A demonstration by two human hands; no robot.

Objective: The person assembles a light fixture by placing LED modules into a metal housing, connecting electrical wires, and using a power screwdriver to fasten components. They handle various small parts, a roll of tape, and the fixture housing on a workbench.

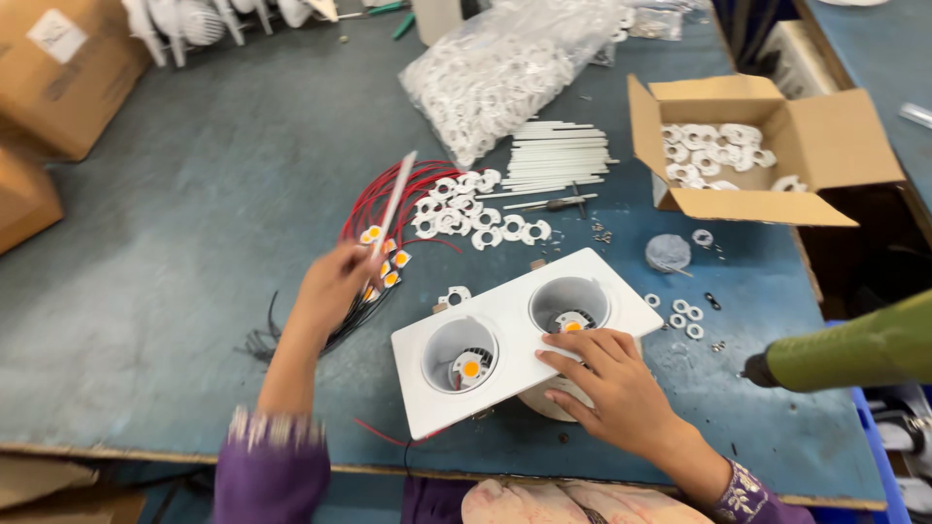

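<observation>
A white rectangular double downlight housing (pixel 515 312) lies on the blue-grey table, with an orange-centred chip in each round well. My right hand (pixel 607 383) rests on its near right edge, fingers spread by the right well. My left hand (pixel 335 286) is raised over a bundle of red and black wires (pixel 388 199) with small orange chips on their ends, and pinches a thin white stick (pixel 396 199) that points up and away.
White plastic ring parts (pixel 466 213) lie scattered behind the housing, beside a row of white sticks (pixel 558 155), a clear bag of rings (pixel 505 68) and an open cardboard box (pixel 825 146) holding more. A green power screwdriver (pixel 845 349) hangs at the right. Cardboard boxes (pixel 58 68) stand far left.
</observation>
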